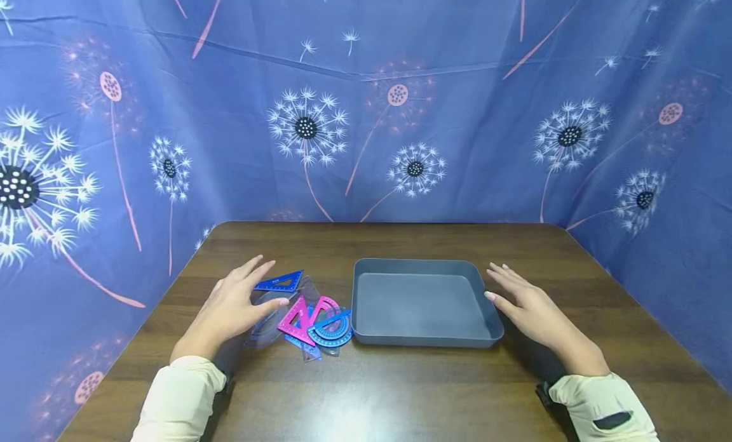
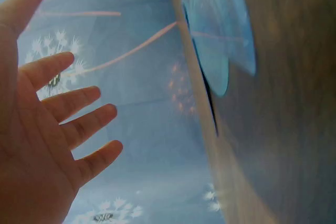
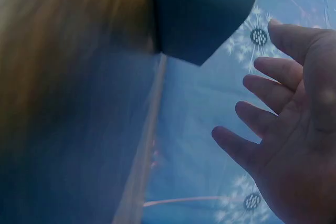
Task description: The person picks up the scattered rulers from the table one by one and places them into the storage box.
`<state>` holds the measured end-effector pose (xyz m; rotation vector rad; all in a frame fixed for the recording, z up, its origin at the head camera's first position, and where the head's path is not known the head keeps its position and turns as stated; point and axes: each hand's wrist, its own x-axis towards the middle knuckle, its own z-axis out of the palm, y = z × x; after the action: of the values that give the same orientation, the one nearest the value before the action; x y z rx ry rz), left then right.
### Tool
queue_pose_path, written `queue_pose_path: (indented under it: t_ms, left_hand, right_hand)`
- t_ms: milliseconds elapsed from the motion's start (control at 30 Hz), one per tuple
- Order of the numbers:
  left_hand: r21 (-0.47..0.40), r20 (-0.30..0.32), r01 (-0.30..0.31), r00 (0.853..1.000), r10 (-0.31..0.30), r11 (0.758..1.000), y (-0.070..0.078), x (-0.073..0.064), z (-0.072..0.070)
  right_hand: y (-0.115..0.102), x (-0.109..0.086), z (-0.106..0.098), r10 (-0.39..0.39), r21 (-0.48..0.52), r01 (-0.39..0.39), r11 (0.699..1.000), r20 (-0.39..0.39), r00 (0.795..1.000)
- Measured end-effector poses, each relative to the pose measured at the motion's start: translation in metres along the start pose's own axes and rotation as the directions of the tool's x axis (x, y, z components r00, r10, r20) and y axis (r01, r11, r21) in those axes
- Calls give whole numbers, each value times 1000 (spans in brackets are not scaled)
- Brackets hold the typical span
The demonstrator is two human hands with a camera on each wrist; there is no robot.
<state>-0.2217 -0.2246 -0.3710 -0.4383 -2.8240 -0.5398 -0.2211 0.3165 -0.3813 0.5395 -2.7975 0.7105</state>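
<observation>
My left hand [image 1: 234, 305] hovers with spread fingers at the left side of a loose pile of drawing tools, holding nothing. In the pile lie a pink set square [image 1: 296, 321], a pink protractor [image 1: 325, 307], a light blue protractor [image 1: 332, 329] and several clear pieces. A dark blue set square [image 1: 280, 282] lies at the pile's back, just past the left fingertips. Beside the pile stands a grey rectangular tray [image 1: 423, 341] with nothing in it. My right hand [image 1: 528, 312], fingers extended, is by the tray's right wall and holds nothing.
The brown wooden table [image 1: 423, 391] carries the pile and the tray, which stand close side by side. A blue curtain [image 1: 474, 112] with dandelion prints hangs behind the table and along both sides.
</observation>
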Motion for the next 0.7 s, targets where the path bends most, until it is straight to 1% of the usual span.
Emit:
queue_pose_path:
  t_ms: [167, 267, 400, 500, 700]
  left_hand:
    - [22, 19, -12, 1000, 12, 1000, 7, 0, 10]
    - [33, 54, -10, 998, 8, 999, 9, -1, 15]
    - [42, 120, 11, 993, -16, 999, 10, -2, 18]
    - [50, 146, 23, 989, -30, 998, 8, -3, 19]
    - [57, 179, 27, 983, -37, 998, 6, -1, 19]
  right_hand:
    - [-5, 14, 2, -22, -29, 24, 999, 50, 999]
    - [-5, 18, 6, -27, -47, 30, 998, 71, 997]
    - [-3, 14, 10, -8, -47, 13, 999, 115, 993]
    - [-1, 8, 10, 2, -39, 3, 999, 133, 991]
    - [4, 2, 5, -38, -48, 44, 998, 116, 993]
